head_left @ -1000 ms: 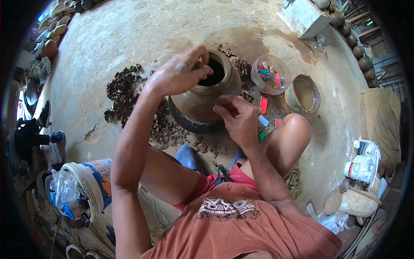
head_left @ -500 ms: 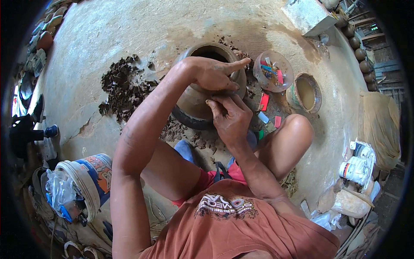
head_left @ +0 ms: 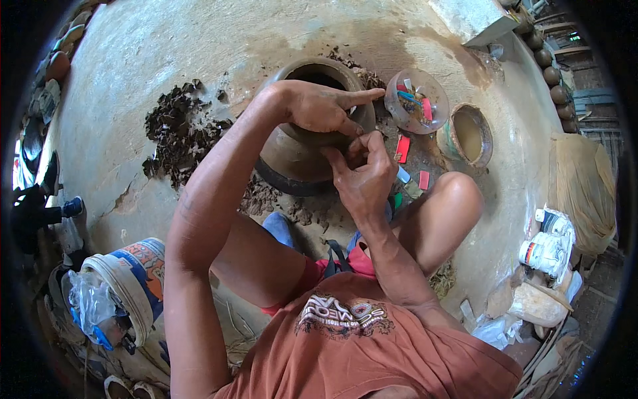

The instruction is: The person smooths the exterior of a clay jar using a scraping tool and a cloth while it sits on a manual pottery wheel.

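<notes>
Bucket (head_left: 136,282), lower left beside person's left arm: round, white rim, printed label band in blue and orange. Clear plastic bag (head_left: 90,306) with blue bits stuffed in its mouth.

White packages (head_left: 548,246), right edge on floor near tan sack (head_left: 585,193): small, boxy, stacked, with red and dark label patches.

Crumpled white plastic wrap (head_left: 498,329), lower right, beside pale stone lump (head_left: 535,304).

No signs or screens.
</notes>
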### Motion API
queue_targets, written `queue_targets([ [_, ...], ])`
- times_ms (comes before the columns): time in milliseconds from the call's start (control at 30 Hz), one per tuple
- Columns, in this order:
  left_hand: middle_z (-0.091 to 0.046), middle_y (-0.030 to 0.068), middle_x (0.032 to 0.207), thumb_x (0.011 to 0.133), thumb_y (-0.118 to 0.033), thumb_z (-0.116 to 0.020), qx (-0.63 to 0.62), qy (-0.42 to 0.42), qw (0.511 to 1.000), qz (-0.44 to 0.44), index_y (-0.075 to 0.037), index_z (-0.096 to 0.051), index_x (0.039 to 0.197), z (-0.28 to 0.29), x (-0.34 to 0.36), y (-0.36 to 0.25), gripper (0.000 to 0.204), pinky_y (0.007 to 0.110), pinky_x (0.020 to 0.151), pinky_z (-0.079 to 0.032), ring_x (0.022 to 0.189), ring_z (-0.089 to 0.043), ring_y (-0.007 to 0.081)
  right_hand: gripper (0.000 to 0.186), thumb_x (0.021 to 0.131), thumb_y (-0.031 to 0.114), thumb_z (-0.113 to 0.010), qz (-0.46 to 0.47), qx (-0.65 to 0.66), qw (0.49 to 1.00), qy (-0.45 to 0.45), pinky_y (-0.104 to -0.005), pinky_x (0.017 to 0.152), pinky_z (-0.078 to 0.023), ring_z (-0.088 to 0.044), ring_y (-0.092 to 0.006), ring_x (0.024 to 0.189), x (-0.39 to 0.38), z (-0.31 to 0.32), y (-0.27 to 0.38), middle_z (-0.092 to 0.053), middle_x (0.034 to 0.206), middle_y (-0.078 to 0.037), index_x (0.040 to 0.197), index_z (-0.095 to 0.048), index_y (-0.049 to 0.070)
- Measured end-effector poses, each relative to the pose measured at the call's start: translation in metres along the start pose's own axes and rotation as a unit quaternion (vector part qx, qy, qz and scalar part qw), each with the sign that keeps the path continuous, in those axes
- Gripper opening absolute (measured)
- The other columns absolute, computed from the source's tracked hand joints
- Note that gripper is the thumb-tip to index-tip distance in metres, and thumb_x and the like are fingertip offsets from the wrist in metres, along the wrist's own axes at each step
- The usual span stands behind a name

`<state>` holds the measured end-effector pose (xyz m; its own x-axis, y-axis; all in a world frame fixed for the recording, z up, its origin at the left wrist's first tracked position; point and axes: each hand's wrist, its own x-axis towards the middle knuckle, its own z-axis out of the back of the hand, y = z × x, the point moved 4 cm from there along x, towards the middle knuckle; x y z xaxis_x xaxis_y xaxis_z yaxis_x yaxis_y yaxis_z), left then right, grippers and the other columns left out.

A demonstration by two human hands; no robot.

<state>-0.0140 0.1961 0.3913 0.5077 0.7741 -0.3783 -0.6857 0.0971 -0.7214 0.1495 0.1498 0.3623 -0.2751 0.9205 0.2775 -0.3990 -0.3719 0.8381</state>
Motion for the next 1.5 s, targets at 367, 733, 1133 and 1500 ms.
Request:
queue_targets([
  [367,-0.054,0.0212,0.148,0.101,-0.036,-0.062,-0.015,-0.011,0.999,-0.027,-0.019,-0.013,0.171,-0.003,-0.003,0.005,0.087,0.040,0.112,-0.041,0.135,-0.053,0.0322,0.048,0.067,0.022,-0.099,-0.014,-0.074,0.988,0.133,-0.0336,0.058,-0.049,-0.054,-0.0137,0.062,0.047,0.024,-0.013,-0.058,0.066,-0.004,0.081,-0.057,0.003],
  [733,-0.028,0.0068,0.174,0.104,-0.024,-0.063,-0.069,-0.072,0.993,-0.062,-0.018,-0.014,0.171,0.000,-0.009,-0.003,0.083,0.034,0.120,-0.037,0.148,-0.037,0.0109,0.027,0.084,0.016,-0.088,0.037,-0.011,0.997,0.068,-0.0313,0.069,-0.056,-0.067,-0.0140,0.074,0.091,0.053,-0.051,-0.075,0.090,-0.006,0.103,-0.076,0.001],
  [1133,-0.065,0.0166,0.135,0.101,-0.033,-0.071,-0.198,-0.228,0.952,0.053,-0.021,-0.020,0.170,0.001,0.004,-0.003,0.087,0.028,0.086,-0.050,0.098,-0.060,0.0151,0.041,0.072,0.029,-0.094,0.088,-0.033,0.981,0.169,-0.0396,0.071,-0.056,-0.070,-0.0265,0.077,0.066,0.031,-0.035,-0.070,0.084,-0.014,0.086,-0.069,0.000],
  [1500,-0.048,0.0094,0.159,0.104,-0.024,-0.067,-0.269,-0.221,0.935,0.073,-0.018,-0.023,0.169,-0.007,0.010,-0.005,0.079,0.029,0.113,-0.038,0.129,-0.050,0.0157,0.022,0.084,0.018,-0.085,0.102,-0.035,0.991,0.085,-0.0362,0.068,-0.055,-0.070,-0.0204,0.072,0.109,0.048,-0.063,-0.073,0.084,-0.012,0.090,-0.073,0.001],
])
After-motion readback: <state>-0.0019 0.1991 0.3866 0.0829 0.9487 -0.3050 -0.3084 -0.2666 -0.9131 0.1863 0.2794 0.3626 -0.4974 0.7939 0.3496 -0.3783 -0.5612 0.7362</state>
